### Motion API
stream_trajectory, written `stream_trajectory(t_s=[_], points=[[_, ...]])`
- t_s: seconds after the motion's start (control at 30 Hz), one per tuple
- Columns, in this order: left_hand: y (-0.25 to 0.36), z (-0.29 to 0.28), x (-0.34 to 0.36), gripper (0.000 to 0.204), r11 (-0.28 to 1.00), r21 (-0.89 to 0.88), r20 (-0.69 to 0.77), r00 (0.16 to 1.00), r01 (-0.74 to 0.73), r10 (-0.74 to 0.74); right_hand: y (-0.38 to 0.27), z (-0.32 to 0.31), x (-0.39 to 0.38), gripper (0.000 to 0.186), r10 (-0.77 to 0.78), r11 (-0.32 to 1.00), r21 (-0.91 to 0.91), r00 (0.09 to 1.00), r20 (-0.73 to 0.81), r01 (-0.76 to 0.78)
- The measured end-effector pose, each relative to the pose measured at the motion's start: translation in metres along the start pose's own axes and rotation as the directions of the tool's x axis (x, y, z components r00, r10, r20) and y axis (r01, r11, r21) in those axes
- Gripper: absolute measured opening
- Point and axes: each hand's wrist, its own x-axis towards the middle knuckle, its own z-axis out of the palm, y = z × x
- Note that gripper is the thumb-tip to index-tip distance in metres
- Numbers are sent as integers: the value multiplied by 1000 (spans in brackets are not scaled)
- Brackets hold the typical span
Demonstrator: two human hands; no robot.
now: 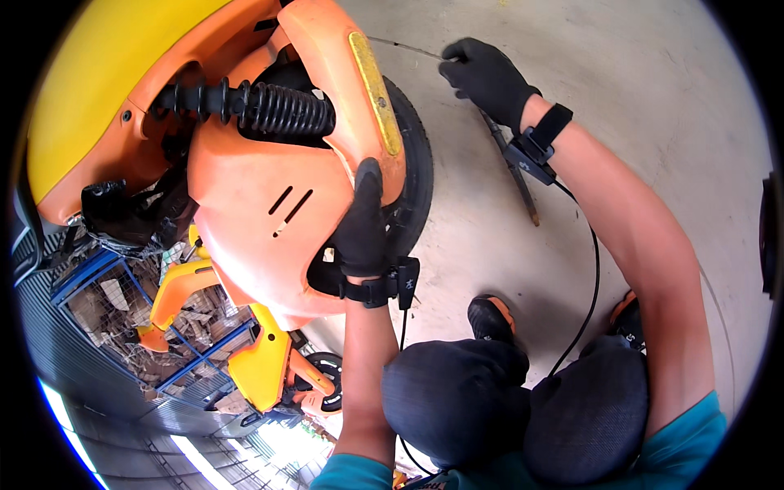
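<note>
An orange and yellow scooter lies tipped over, its orange rear fender [245, 204] and black tyre [412, 175] facing me. My left hand [362, 224], in a black glove, grips the edge of the fender next to the tyre. My right hand [486, 77], also gloved, is closed around the top of a long thin dark tool [514, 175] whose lower end points down at the concrete floor, just right of the tyre. A black coil spring shock absorber [269, 106] shows above the fender.
My knees in dark trousers and my shoes [490, 318] are at the bottom on the concrete floor [637, 98]. A black cable runs from my right wrist strap. At the left a blue wire cage [122, 310] holds scraps; more orange and yellow scooter parts [261, 367] lie nearby.
</note>
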Motion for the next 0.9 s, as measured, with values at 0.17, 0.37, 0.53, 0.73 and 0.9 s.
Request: stream_trajectory(t_s=[0.17,0.37,0.53,0.73,0.9], points=[[18,2,-11,51,995,-88,33,999,46,-43,31,-19,-35,35,120,964,-236,993,-12,-119],[-12,-35,-23,34,847,493,91,980,-199,177,57,-30,-48,31,145,930,-336,988,-45,-152],[-13,-30,-34,25,935,327,125,987,-136,100,54,-23,-56,29,195,915,-356,981,-24,-190],[-25,-39,-30,34,800,555,158,973,-230,171,36,-8,-65,35,221,950,-251,967,126,-184],[-7,-15,-28,39,886,445,40,991,-130,125,35,-2,-71,35,225,938,-301,963,147,-173]])
